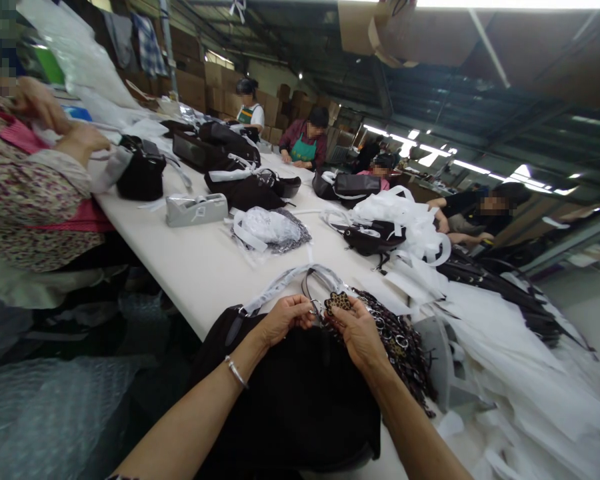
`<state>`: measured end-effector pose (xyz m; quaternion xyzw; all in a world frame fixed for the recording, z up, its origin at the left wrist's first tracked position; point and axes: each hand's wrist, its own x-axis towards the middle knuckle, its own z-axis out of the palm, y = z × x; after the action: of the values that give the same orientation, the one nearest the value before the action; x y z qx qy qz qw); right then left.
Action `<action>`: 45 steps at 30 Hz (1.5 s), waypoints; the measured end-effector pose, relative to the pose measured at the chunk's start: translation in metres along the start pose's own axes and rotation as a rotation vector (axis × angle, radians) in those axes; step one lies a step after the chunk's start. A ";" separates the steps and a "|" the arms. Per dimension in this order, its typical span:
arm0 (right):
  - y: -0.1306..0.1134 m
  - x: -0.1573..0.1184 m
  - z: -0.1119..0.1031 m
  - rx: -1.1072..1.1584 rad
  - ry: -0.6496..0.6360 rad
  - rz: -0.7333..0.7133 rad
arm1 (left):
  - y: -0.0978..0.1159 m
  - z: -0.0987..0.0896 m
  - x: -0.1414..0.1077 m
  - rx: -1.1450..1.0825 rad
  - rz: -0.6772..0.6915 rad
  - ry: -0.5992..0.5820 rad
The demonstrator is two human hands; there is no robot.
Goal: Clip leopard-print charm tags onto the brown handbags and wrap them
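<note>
1. Step, my read: fine two-handed work, ring and charm over bag; any next move calls for steady fingertips.
2. Left hand (286, 319): grip pinching ring (317, 307). Right hand (363, 332): grip pinching leopard-print charm (338, 302).
3. Black bag (290, 407) at counter (173, 250) edge, charm pile (397, 340) beside it.
4. No readable brands, labels.

left hand (285, 320) pinching | right hand (363, 332) pinching | forearms (205, 407) angled inward
</note>
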<state>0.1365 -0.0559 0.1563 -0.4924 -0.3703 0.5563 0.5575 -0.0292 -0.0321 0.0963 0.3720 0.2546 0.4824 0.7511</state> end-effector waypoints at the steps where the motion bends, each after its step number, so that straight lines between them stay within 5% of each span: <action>1: 0.001 0.001 0.000 -0.006 -0.005 -0.002 | 0.000 0.000 0.000 0.000 -0.002 -0.008; 6: -0.003 0.014 0.008 -0.067 -0.028 -0.064 | 0.001 0.002 0.000 0.010 -0.036 -0.075; 12: -0.021 0.019 0.009 -0.419 -0.015 -0.290 | 0.003 0.000 -0.001 -0.020 -0.021 -0.067; 18: -0.019 0.005 0.007 -0.750 -0.240 -0.154 | 0.004 -0.002 -0.001 -0.046 0.044 -0.008; 27: -0.031 0.006 0.019 -0.729 -0.187 -0.166 | 0.000 -0.003 -0.001 -0.060 0.175 0.094; 31: -0.049 0.006 0.018 -0.825 -0.268 -0.090 | 0.001 -0.004 -0.001 -0.077 0.300 0.182; 38: -0.056 0.006 0.026 -0.838 -0.258 -0.092 | 0.002 0.000 -0.006 0.096 0.262 0.064; 45: -0.053 0.014 0.036 -0.761 -0.381 0.078 | 0.000 -0.003 -0.006 0.027 0.272 0.068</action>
<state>0.1164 -0.0319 0.2142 -0.5649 -0.6269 0.4817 0.2362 -0.0336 -0.0369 0.0945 0.3964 0.2336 0.5887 0.6646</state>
